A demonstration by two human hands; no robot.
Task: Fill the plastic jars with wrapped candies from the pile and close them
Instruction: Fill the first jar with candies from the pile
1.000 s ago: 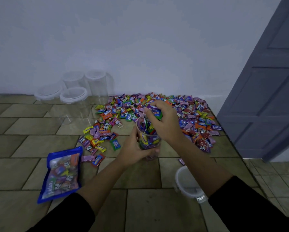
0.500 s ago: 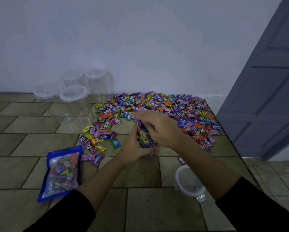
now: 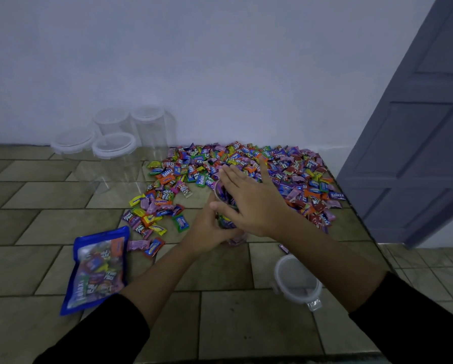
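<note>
The tan tiled worktop runs back to the wall in front of me. Four clear lidded jars stand clustered at its far edge, left of centre. The candy pile spreads from the far edge along the right edge, thinning toward the middle. At the pile's near fringe is a part-filled jar. A blue candy bag lies flat near the left. A loose lid sits by the right edge, near me.

Multicoloured candies; blue bag; clear jars; olive-brown tiled bench; grey-blue door; black sleeves.
</note>
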